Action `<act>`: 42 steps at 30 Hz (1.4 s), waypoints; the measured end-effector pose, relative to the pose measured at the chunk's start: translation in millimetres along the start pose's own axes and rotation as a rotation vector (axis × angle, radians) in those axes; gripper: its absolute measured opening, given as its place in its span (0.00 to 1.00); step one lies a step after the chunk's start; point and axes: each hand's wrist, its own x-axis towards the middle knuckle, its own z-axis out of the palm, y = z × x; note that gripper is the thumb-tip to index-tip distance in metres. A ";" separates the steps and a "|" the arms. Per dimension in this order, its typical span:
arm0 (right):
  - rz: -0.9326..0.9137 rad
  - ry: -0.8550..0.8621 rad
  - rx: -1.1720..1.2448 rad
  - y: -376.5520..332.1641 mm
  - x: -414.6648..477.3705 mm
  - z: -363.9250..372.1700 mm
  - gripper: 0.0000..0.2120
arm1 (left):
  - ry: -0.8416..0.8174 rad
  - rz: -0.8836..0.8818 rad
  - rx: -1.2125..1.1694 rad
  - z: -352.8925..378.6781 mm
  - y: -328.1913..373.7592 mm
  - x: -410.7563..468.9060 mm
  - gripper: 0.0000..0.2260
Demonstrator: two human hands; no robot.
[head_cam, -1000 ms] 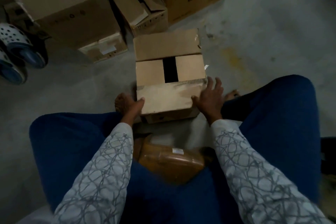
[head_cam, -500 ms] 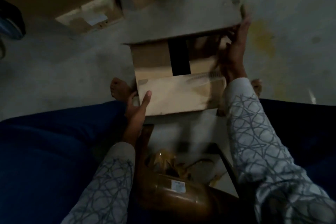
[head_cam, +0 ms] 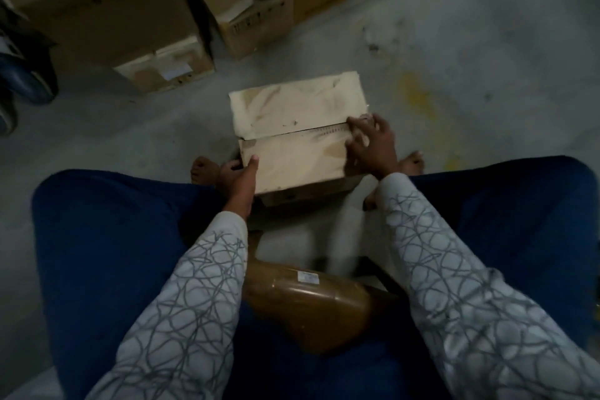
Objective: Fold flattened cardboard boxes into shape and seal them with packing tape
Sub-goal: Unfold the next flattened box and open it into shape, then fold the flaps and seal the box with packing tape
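Between our knees, on the mottled grey concrete floor [head_cam: 487, 58], sits the small tan corrugated cardboard box [head_cam: 292, 107]. It is squared up, with its two long top flaps folded down and meeting in a slightly crooked seam. The fluted edge of the board shows along the right part of that seam, and both flaps look creased and smudged.

Our left hand [head_cam: 238, 177] grips the box's near left corner, thumb flat on the near flap, the other fingers [head_cam: 231, 169] curled against the side and mostly hidden. Our right hand [head_cam: 373, 148] lies on the right end of the seam, its fingers spread across both flaps and somewhat blurred.

Behind the box stand larger brown cardboard cartons [head_cam: 107, 10], cut off by the top edge; one bears dark lettering we can only partly read. Nearer us than the box, between our dark blue trouser legs [head_cam: 97, 237], rests a glossy brown rounded object [head_cam: 308, 308] with a small white label. We cannot tell what it is. Bare toes [head_cam: 203, 167] peek out just left of the box.
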 end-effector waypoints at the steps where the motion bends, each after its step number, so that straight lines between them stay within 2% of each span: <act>1: 0.017 -0.027 -0.078 -1.6 -11.5 0.1 0.23 | 0.039 0.025 0.014 -4.7 3.4 -5.1 0.19; 5: 0.080 -0.150 -0.231 -4.3 -44.3 7.4 0.27 | 0.202 0.142 0.076 -30.6 23.4 -31.5 0.15; 8: 0.057 -0.139 -0.214 -19.4 -63.6 6.0 0.25 | 0.217 0.298 0.200 -46.8 37.2 -55.0 0.15; 10: -0.063 -0.154 -0.101 -33.6 -75.2 0.4 0.29 | 0.130 0.398 0.207 -53.1 41.6 -72.3 0.19; 12: -0.171 -0.255 0.135 -52.5 -90.6 -7.0 0.33 | -0.035 0.494 0.159 -58.1 43.4 -89.1 0.23; 14: -0.167 -0.352 0.305 -71.0 -108.0 -13.2 0.36 | -0.217 0.590 0.075 -60.6 45.9 -106.2 0.25; 17: -0.158 -0.363 0.403 -87.9 -128.7 -13.5 0.39 | -0.392 0.660 -0.084 -62.6 48.5 -124.2 0.28; 20: -0.142 -0.313 0.469 -97.3 -142.2 -6.4 0.36 | -0.438 0.647 -0.152 -68.7 45.1 -129.5 0.30; 23: -0.119 -0.363 0.521 -101.5 -152.6 7.9 0.30 | -0.452 0.606 -0.162 -74.9 44.5 -130.7 0.31; 28: -0.105 -0.375 0.499 -102.9 -160.8 10.8 0.24 | -0.338 0.505 -0.207 -77.1 49.2 -120.6 0.29; 32: -0.073 -0.298 0.468 -96.7 -162.2 13.1 0.29 | -0.255 0.449 -0.227 -66.1 45.9 -119.1 0.24; 35: -0.114 -0.227 0.361 -84.0 -165.1 16.4 0.30 | -0.140 0.367 -0.308 -58.0 48.8 -119.1 0.19; 38: -0.140 -0.241 0.104 -60.1 -162.9 15.5 0.23 | 0.040 0.218 -0.546 -80.5 59.4 -94.3 0.13; 42: -0.156 -0.340 -0.056 -65.7 -145.7 -0.9 0.12 | 0.057 0.221 -0.625 -114.0 69.0 -66.9 0.16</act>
